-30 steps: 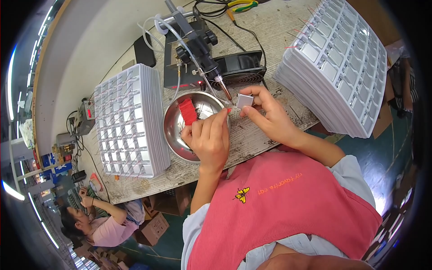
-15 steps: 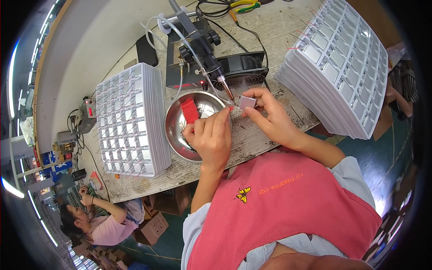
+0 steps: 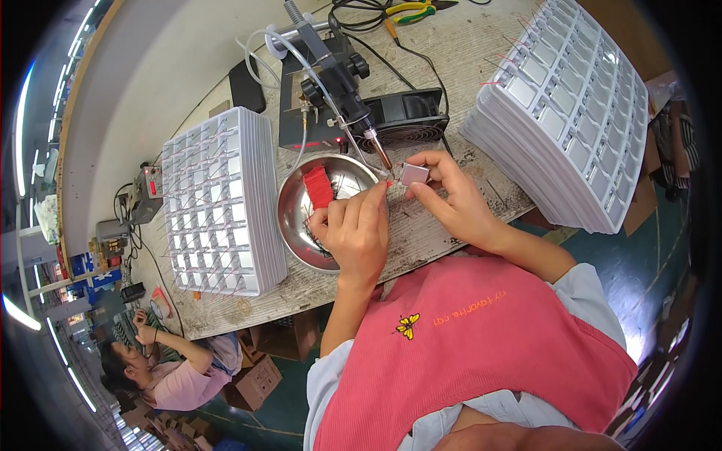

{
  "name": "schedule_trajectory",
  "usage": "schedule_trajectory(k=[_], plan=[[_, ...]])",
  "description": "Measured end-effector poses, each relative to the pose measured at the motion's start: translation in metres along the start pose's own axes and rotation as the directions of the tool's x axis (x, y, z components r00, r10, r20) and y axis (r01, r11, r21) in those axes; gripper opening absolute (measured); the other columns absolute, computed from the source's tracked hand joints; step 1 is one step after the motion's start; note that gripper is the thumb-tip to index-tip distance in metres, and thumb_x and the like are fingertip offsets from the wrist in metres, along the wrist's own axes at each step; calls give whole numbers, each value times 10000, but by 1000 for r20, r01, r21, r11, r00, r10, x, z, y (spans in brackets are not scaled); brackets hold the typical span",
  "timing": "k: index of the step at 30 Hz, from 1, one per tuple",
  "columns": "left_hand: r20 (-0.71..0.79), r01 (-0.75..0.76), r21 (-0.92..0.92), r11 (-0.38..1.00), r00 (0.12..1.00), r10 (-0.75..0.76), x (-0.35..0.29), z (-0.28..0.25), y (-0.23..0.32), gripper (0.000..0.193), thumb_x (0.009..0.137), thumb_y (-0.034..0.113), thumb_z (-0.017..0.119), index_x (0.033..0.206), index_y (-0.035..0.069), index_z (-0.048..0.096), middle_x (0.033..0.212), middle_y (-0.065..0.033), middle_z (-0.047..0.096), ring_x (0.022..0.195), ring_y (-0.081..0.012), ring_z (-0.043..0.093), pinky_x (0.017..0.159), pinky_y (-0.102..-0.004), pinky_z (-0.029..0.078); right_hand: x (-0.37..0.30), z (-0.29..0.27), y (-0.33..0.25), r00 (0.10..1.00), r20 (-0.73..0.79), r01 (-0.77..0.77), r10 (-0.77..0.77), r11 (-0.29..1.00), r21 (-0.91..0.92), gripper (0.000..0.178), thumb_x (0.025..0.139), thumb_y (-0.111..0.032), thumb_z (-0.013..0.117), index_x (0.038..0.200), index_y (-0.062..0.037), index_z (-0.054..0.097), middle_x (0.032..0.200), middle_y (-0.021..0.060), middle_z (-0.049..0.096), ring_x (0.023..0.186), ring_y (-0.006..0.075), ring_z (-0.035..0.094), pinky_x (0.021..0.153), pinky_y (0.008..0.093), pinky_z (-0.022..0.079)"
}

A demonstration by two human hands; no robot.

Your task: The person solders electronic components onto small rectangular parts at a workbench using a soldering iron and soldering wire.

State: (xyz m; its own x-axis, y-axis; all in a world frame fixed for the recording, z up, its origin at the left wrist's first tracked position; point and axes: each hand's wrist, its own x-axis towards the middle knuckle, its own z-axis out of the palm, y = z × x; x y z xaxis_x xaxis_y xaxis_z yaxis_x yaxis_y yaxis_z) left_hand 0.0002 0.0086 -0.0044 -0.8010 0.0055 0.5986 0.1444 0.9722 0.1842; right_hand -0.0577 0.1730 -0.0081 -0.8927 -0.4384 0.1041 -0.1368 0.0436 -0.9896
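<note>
My right hand (image 3: 460,204) pinches a small flat square piece (image 3: 414,174), silvery grey, between thumb and fingers. Beside it, my left hand (image 3: 356,234) is closed, its thumb and forefinger pressed on a thin red wire (image 3: 389,183) whose end points toward the square piece. Just above both, the metal tip of a clamped soldering iron (image 3: 380,152) slants down close to the wire end; whether they touch I cannot tell. Partly under my left hand lies a steel bowl (image 3: 289,234) holding a bundle of short red wires (image 3: 317,185) and some dark strands.
White trays of square pieces are stacked at left (image 3: 263,203) and right (image 3: 492,139), red wires sticking up from them. Behind the iron stand a black fan (image 3: 406,113) and a control box (image 3: 297,128). Pliers (image 3: 414,10) lie at the back. A co-worker (image 3: 180,368) sits lower left.
Very little differs. Both hands keep their grips beneath the iron's tip, with only a slight shift of the whole view.
</note>
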Motion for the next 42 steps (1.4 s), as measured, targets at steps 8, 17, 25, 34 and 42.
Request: schedule_trajectory(k=[8,17,25,34,42], plan=[[-17,-4,2,1000,1000,4,1,2,0,247,789,134,726,1030,163,681,840,60,668,732,-110,536,831,-328,302,1,-1,-1,1000,7,-13,13,1000,3,318,924,-51,579,1222,6,482,1015,127,633,863,194,677,726,312,539],[-1,13,-10,1000,1000,-13,1,0,2,225,788,87,721,999,162,697,806,39,665,726,-132,550,815,-319,316,-1,-1,4,999,13,-33,32,999,15,319,924,-57,579,1223,2,485,987,124,640,858,194,680,717,311,536],[-3,24,1,1000,1000,-24,-3,-4,-1,197,799,95,712,987,150,703,815,31,669,739,-143,559,815,-327,318,2,-10,7,998,14,-68,68,997,19,337,960,-70,554,1262,-2,420,970,78,643,886,130,643,764,265,504],[-71,17,1,1000,997,-17,-4,-8,-5,237,791,113,716,1022,154,691,851,48,681,731,-133,554,804,-335,310,1,-11,3,992,80,-95,97,995,-30,298,954,-79,564,1228,-7,470,958,82,653,884,132,657,773,267,511],[-95,-11,-1,1000,995,11,4,-12,-5,218,780,85,740,983,155,701,816,46,672,723,-136,546,779,-317,314,2,-13,2,995,86,-41,50,994,-98,278,928,-69,573,1191,-20,498,890,116,657,814,181,687,700,305,538]])
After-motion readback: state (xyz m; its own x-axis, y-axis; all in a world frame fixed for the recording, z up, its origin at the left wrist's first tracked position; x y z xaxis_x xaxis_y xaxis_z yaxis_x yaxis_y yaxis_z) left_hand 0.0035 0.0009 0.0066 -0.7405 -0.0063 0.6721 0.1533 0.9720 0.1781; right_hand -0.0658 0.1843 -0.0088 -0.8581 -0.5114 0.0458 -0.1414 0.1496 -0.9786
